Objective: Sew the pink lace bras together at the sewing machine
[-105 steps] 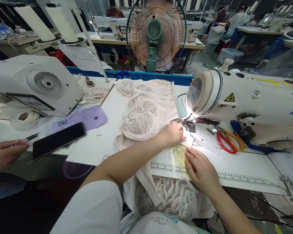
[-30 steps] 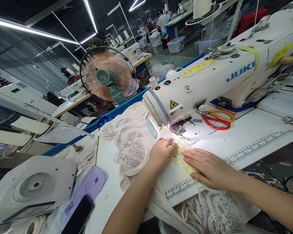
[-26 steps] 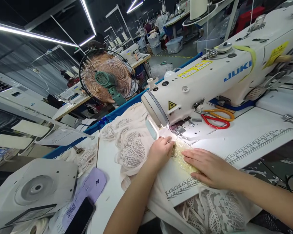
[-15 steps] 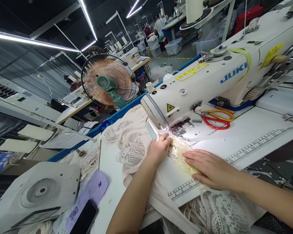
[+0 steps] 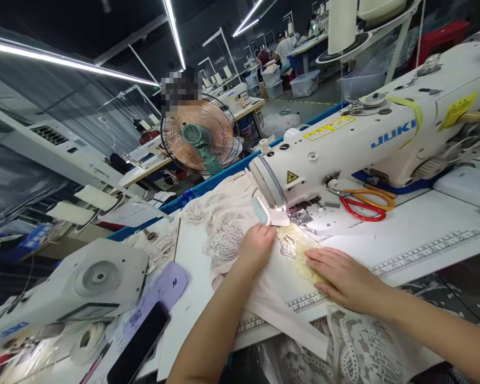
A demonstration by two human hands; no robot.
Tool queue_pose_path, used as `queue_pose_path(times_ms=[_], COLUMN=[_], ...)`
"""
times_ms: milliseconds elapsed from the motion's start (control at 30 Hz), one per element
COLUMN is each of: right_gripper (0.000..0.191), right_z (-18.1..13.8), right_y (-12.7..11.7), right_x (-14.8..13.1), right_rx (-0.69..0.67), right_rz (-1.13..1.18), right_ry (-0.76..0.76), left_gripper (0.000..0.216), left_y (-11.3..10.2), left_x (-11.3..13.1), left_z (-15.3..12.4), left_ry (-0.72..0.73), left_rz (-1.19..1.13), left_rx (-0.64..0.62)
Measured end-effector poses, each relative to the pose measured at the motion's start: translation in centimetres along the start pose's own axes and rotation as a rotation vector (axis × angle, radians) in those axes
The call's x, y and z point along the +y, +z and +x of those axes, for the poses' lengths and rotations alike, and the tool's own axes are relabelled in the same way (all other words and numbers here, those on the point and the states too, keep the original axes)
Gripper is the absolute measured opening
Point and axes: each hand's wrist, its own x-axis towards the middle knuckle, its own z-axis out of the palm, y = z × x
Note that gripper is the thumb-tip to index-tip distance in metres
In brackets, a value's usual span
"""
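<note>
Two bare hands are lying on pale fabric (image 5: 282, 290) at a white sewing machine (image 5: 368, 141). The left hand (image 5: 257, 246) is resting with its fingers curled loosely onto the cloth, its fingertips lying just short of the machine's head and beside a small pale-blue guard (image 5: 261, 209); whether it is pinching the fabric cannot be told. The right hand (image 5: 341, 278) is lying open and flat, palm down, its fingers pressing on a yellowish lace piece (image 5: 298, 248) that is sitting between the two hands and running up to the presser foot (image 5: 301, 215), which is lit brightly just beyond the fingertips. Beyond the left hand a heap of cream lace pieces (image 5: 224, 224) is spreading across the white table (image 5: 416, 234). Under the right wrist a printed ruler strip (image 5: 432, 252) is running along the table edge, and more lace (image 5: 356, 352) is hanging below it, nearer the person. Past the right hand, under the machine's arm, red and orange scissors (image 5: 364, 205) are lying on the table. Well to the left of the left forearm a black phone (image 5: 138, 346) is lying on a lilac card (image 5: 162, 290), beside a second white machine (image 5: 76, 288). Far beyond the left hand a standing fan (image 5: 202, 136) is facing the table.
</note>
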Motion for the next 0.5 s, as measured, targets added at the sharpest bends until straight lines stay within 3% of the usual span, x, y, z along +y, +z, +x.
queue_pose_path(times_ms=[133, 233, 267, 400, 500], right_gripper=[0.033, 0.052, 0.047, 0.023, 0.020], right_z=[1.9, 3.3, 3.8, 4.9, 4.9], right_y=[0.0, 1.2, 1.8, 3.1, 0.5], right_x=[-3.5, -7.3, -8.3, -10.1, -9.7], right_rx=[0.004, -0.122, -0.181, -0.248, -0.483], right_rz=[0.128, 0.131, 0.077, -0.062, -0.010], right_ry=[-0.050, -0.198, -0.243, -0.217, -0.125], left_gripper=[0.043, 0.043, 0.040, 0.032, 0.038], left_y=[-0.7, -0.9, -1.1, -3.3, -7.0], left_x=[-1.1, -2.5, -3.2, -5.5, -5.5], left_z=[-6.4, -11.0, -12.0, -12.7, -11.4], left_ry=[-0.154, -0.255, -0.296, -0.520, -0.798], left_rz=[0.139, 0.158, 0.119, -0.294, -0.761], left_rx=[0.035, 0.049, 0.060, 0.141, 0.109])
